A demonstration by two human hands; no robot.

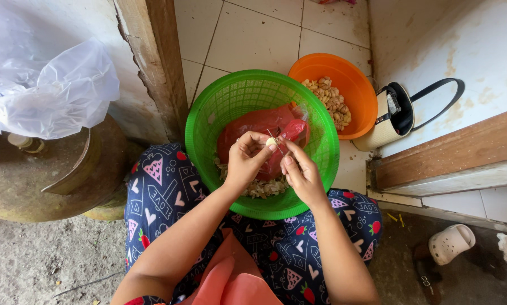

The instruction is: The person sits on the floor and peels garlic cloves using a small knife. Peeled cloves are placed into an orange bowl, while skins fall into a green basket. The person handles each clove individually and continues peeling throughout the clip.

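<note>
My left hand [247,159] pinches a small pale clove [271,142] between thumb and fingers above a green plastic basket [219,107]. My right hand [300,174] is beside it, its fingers closed around a thin blade [274,140] that touches the clove. The basket rests on my lap and holds a red plastic bag [253,125] and a layer of papery skins [260,188]. Behind it stands an orange bowl [352,85] with several peeled pale pieces [331,101].
A beige handbag with a dark strap [397,113] leans by the white wall at right. A clear plastic bag [44,85] lies over a round rusty drum [33,175] at left. A wooden door frame [157,62], a white clog [450,243], tiled floor behind.
</note>
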